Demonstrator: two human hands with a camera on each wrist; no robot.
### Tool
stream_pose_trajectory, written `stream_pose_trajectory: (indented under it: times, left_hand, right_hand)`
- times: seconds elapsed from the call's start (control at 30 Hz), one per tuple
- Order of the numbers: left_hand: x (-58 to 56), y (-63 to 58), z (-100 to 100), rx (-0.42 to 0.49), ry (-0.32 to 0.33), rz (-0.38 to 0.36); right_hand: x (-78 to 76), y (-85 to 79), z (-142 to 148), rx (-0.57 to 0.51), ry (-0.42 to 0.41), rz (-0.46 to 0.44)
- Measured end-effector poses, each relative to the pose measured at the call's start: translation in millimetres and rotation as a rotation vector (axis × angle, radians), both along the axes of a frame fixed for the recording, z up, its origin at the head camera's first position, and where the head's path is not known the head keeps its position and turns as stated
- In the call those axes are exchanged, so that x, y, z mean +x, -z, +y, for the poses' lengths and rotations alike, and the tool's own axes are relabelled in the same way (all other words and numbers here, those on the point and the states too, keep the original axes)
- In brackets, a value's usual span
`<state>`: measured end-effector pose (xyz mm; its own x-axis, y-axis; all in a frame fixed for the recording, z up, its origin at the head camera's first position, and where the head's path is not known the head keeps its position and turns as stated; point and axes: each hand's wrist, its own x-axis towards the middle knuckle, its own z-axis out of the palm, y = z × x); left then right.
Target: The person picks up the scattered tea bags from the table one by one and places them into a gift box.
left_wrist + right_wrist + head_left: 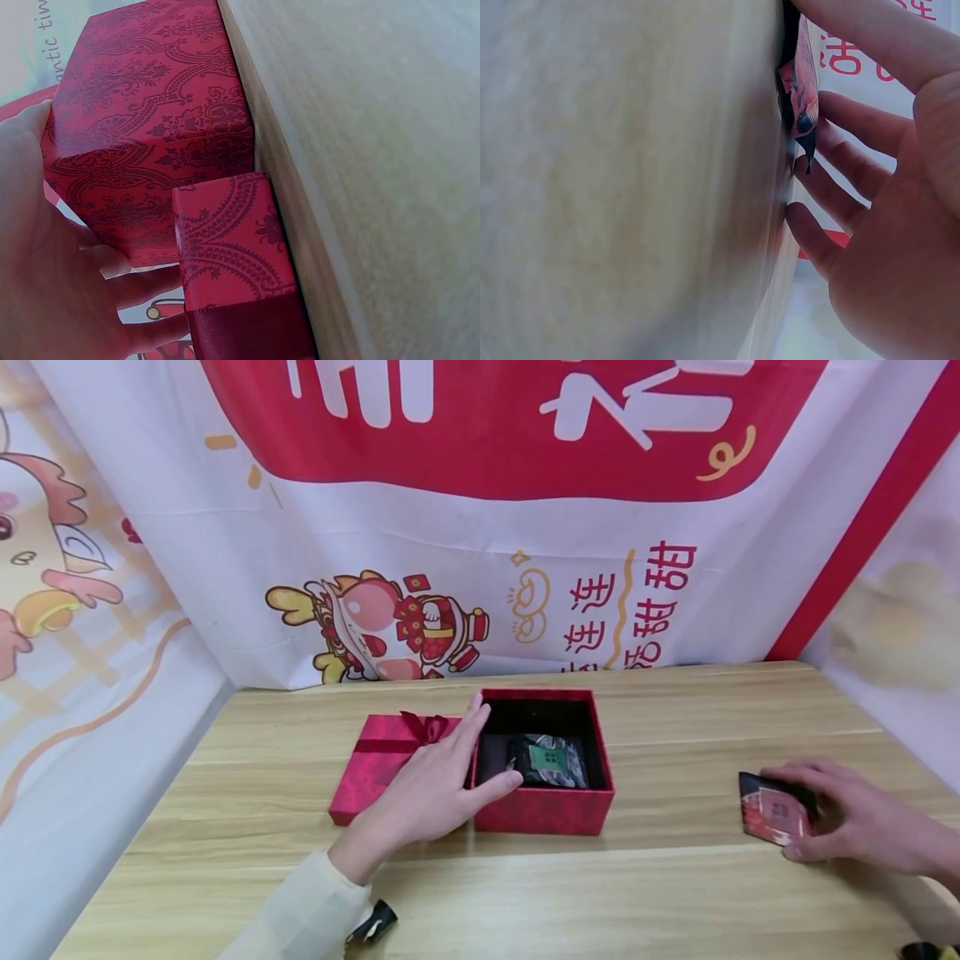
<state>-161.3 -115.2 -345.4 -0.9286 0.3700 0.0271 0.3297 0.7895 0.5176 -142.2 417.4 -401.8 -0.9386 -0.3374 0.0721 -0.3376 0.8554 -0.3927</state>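
An uncovered red patterned gift box (543,811) stands on the table, a dark packet with a green label (549,758) lying inside it. My left hand (427,785) rests at the box's left side, its fingers straight along the rim and the thumb reaching over the front edge. Beneath that hand and partly hidden by it is the box lid (375,768), which has a dark red ribbon bow. Far to the right, my right hand (862,814) holds a small black packet with a red label (780,810) between thumb and fingers, low over the table.
The box and lid sit on a light wooden table (637,902). White cloth with red print (465,527) hangs along the table's back edge, and more printed cloth (90,610) stands at the left. A black strap (375,922) shows by the left sleeve.
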Motion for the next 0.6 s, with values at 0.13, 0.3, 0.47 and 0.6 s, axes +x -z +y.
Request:
stream_pose_trajectory:
  times: [0.13,0.3,0.47,0.6]
  left_hand:
    - [0.2,-0.1,0.0,0.002,-0.001,0.001]
    - [0.2,0.5,-0.1,0.003,0.000,0.008]
    - [-0.1,0.6,-0.4,0.000,0.003,0.009]
    - [-0.1,0.5,-0.2,0.005,0.002,0.009]
  right_hand:
    - [-0.5,2.6,0.5,-0.001,-0.032,0.065]
    - [-1.4,5.1,0.3,0.007,-0.056,0.122]
    - [-3.3,1.5,-0.8,-0.003,-0.054,0.122]
    - [-5.6,-3.2,-4.1,-0.006,-0.029,0.082]
